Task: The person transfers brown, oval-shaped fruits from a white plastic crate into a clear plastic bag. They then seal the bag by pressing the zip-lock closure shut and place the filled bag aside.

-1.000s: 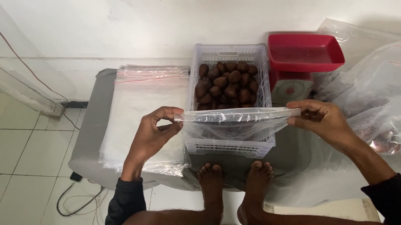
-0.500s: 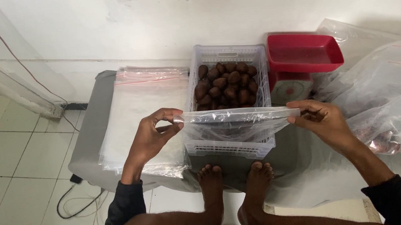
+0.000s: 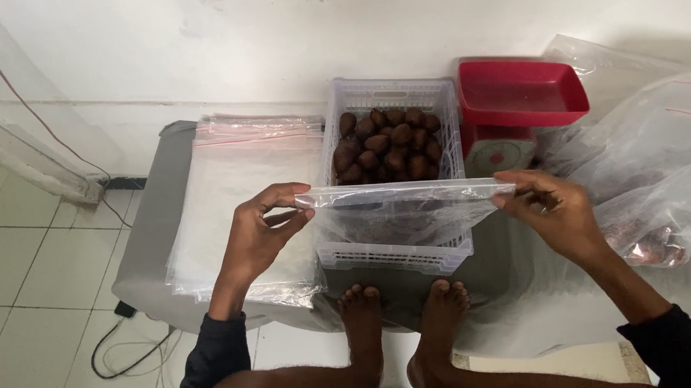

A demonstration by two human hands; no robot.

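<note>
Left hand (image 3: 257,237) & right hand (image 3: 551,209) stretch clear bag (image 3: 400,214) over grey tray (image 3: 160,228), prob. on tiled floor (image 3: 17,283).

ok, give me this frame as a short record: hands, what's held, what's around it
left hand: pinches left end of the bag's top edge
right hand: pinches right end of the same edge
bag: clear plastic, stretched flat between both hands, over the crate
crate: white, slatted, holds brown fruit
bag stack: clear, flat, left of crate
scale: red tray, right of crate
filled bags: far right
feet: bare, below crate
</note>
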